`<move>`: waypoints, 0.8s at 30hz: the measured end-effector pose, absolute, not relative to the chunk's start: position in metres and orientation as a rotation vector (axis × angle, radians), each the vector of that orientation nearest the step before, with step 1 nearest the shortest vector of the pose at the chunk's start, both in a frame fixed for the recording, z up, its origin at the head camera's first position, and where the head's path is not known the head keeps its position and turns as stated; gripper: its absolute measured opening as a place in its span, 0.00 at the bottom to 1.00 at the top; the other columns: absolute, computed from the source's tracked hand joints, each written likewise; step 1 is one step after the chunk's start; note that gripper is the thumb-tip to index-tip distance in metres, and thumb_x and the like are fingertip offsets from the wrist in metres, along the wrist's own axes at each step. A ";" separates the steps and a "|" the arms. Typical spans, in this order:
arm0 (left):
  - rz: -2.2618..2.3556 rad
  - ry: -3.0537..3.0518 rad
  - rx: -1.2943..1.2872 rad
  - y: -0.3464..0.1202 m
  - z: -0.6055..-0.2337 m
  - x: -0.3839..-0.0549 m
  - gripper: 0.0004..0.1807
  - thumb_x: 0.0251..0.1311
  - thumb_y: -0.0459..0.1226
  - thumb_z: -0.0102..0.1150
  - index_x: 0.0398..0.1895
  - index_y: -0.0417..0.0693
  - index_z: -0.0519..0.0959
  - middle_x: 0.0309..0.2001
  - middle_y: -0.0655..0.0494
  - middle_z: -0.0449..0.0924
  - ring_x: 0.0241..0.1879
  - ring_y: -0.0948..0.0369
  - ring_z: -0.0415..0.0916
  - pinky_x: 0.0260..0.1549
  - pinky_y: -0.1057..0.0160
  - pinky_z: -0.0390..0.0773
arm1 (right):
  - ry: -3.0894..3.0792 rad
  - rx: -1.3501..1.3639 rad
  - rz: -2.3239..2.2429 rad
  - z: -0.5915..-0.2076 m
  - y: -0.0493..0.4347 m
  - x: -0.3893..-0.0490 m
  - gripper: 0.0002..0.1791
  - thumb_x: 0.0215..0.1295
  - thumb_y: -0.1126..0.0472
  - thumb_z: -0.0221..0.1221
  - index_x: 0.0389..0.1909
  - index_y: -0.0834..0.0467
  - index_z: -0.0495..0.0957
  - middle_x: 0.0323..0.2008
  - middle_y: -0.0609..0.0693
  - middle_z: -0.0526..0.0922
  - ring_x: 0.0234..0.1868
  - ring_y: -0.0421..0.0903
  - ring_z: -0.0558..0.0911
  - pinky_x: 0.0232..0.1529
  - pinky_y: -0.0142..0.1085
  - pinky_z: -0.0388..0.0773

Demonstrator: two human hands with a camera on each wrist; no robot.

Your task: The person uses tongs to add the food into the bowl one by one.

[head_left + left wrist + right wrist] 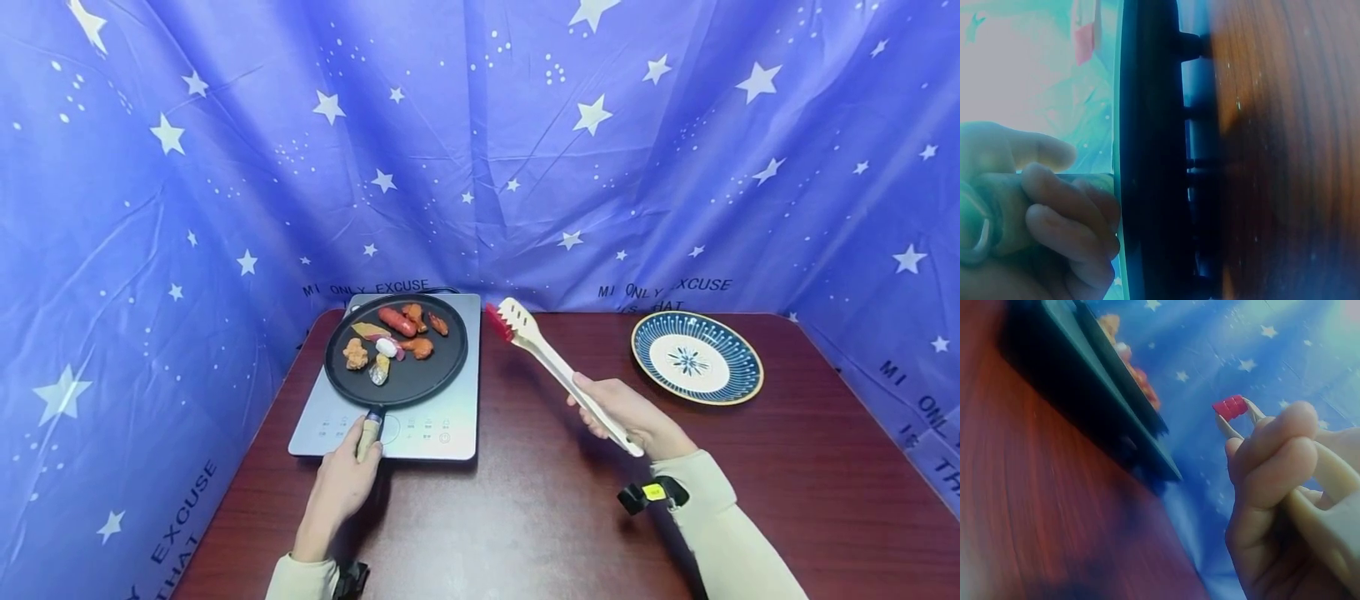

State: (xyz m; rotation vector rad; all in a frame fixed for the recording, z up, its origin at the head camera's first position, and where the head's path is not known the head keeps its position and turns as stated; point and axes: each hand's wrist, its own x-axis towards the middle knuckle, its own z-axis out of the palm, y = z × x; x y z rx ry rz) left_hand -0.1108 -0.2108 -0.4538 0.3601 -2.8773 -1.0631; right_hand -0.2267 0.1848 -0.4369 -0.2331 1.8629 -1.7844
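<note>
My left hand [347,479] grips the handle [370,437] of a black frying pan [435,382]; the left wrist view shows its fingers [1063,231] curled round the handle. In the pan lie a red sausage [397,322], a drumstick-like piece [420,347], a lumpy tan piece [356,354], a white piece [386,347] and other small foods. My right hand [633,412] holds cream tongs [551,360] slanting up to the left, right of the pan. Between the tong tips is a red ribbed piece [1232,407], its kind unclear, held above the table.
The pan sits on a silver induction cooker [461,429] at the table's left. A blue-patterned plate [647,350] stands at the back right of the brown table [510,517]. Blue star-print curtains [480,167] hang behind and at both sides.
</note>
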 end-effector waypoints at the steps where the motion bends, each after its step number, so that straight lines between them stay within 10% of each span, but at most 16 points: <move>1: -1.065 -2.879 0.364 -0.211 -0.454 -0.111 0.32 0.65 0.45 0.49 0.71 0.45 0.60 0.47 0.36 0.77 0.31 0.53 0.72 0.31 0.53 0.71 | 1.854 -0.242 -1.774 -0.437 0.180 -0.227 0.27 0.71 0.45 0.47 0.33 0.67 0.77 0.15 0.47 0.73 0.12 0.37 0.71 0.12 0.28 0.68; 24: -1.048 -2.880 0.373 -0.211 -0.454 -0.113 0.32 0.64 0.45 0.49 0.70 0.45 0.60 0.41 0.39 0.78 0.28 0.54 0.71 0.30 0.54 0.71 | 1.834 -0.237 -1.701 -0.442 0.109 -0.239 0.33 0.69 0.43 0.50 0.38 0.74 0.74 0.14 0.48 0.72 0.10 0.37 0.70 0.12 0.29 0.68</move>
